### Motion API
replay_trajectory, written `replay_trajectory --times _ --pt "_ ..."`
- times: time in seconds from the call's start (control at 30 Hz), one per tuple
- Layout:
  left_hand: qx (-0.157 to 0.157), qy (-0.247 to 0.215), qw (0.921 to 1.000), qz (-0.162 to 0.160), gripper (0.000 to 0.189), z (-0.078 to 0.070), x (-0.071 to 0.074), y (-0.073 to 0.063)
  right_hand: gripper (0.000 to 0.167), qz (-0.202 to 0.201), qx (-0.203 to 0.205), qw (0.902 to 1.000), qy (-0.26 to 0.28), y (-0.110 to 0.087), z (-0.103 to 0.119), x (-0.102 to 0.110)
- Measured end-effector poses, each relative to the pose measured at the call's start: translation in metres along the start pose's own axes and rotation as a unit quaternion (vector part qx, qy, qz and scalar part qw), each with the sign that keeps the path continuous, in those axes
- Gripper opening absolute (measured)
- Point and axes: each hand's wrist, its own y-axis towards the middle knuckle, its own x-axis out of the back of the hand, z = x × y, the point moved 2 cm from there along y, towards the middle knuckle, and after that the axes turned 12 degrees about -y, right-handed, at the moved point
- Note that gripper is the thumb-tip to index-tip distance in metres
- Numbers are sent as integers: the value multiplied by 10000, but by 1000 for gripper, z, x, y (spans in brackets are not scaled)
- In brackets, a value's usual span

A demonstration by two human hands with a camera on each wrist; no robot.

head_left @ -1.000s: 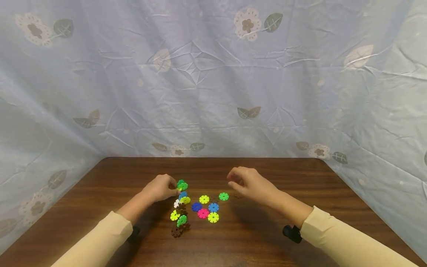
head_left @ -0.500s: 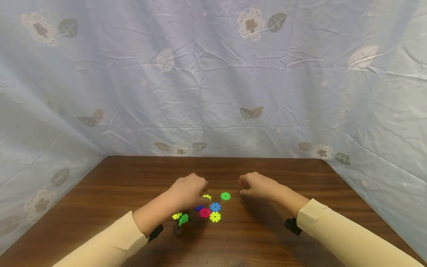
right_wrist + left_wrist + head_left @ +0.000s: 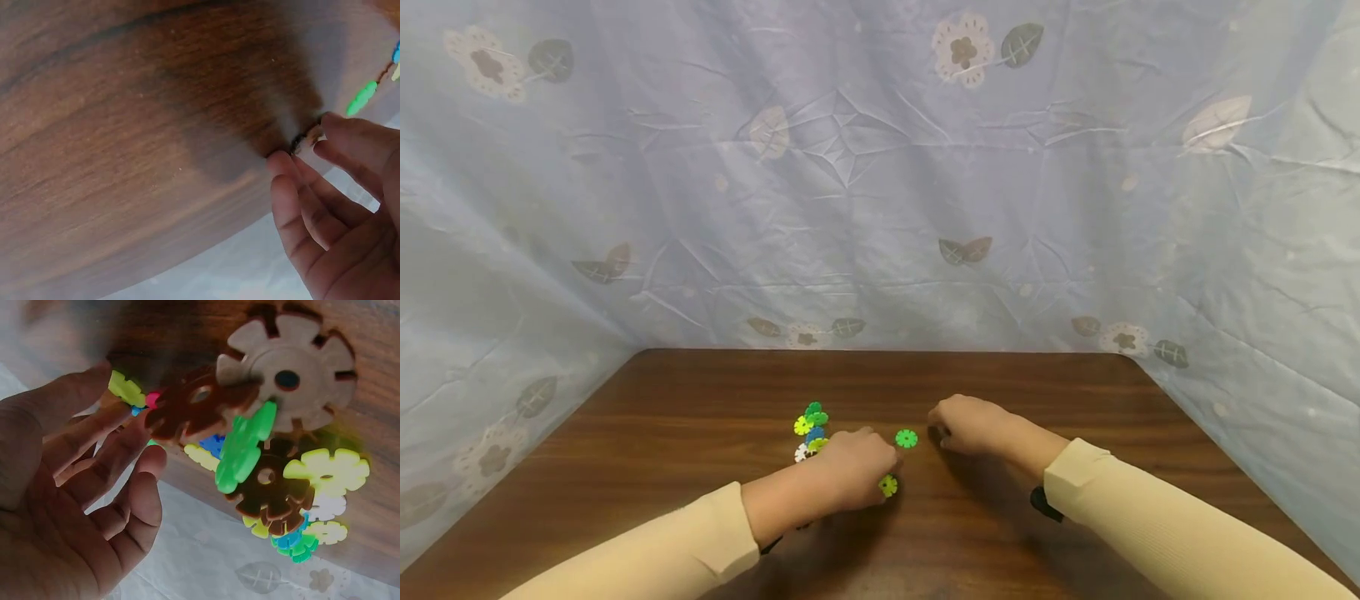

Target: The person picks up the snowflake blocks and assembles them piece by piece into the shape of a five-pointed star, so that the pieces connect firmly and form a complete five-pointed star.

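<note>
My left hand [image 3: 853, 471] reaches low over a group of notched flower-shaped plastic discs. Its thumb and fingertips are right at a yellow disc [image 3: 127, 389], the fingers loosely bent. Beside those fingertips peeks a bit of a pink disc [image 3: 152, 399]. Under the left wrist runs a cluster of linked discs, including a brown disc [image 3: 267, 477], a green disc [image 3: 247, 447] and a white disc [image 3: 328, 506]. My right hand [image 3: 970, 423] is down at the table, pinching a brown disc [image 3: 307, 140] between thumb and fingers; much of that disc is hidden.
A loose green disc [image 3: 907, 438] lies between the two hands. The far end of the linked discs, with a dark green disc [image 3: 813, 408], shows beyond the left hand. The brown wooden table [image 3: 1037, 375] meets a patterned cloth curtain [image 3: 880, 250] at its back and sides.
My left hand has left the far end of the linked discs and moved right and nearer, to the yellow disc. My right hand has lowered to the brown disc and pinches it.
</note>
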Motion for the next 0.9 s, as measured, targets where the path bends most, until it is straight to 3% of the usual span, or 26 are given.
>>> replay_trajectory --times 0.23,0.43,0.6,0.9 --pt "-100 -149 9998 -46 18 -1 0 -1 27 -74 -51 9996 -260 -2 3 -2" --pt "-15 -1033 9939 377 22 7 -1 5 29 95 -55 9998 -166 -2 2 -3" --pt "26 -1497 9872 546 21 13 -1 8 38 218 -119 9997 -76 -3 0 -3" --pt "262 -1707 9827 676 26 19 -2 14 42 122 -109 9998 63 -3 -4 -7"
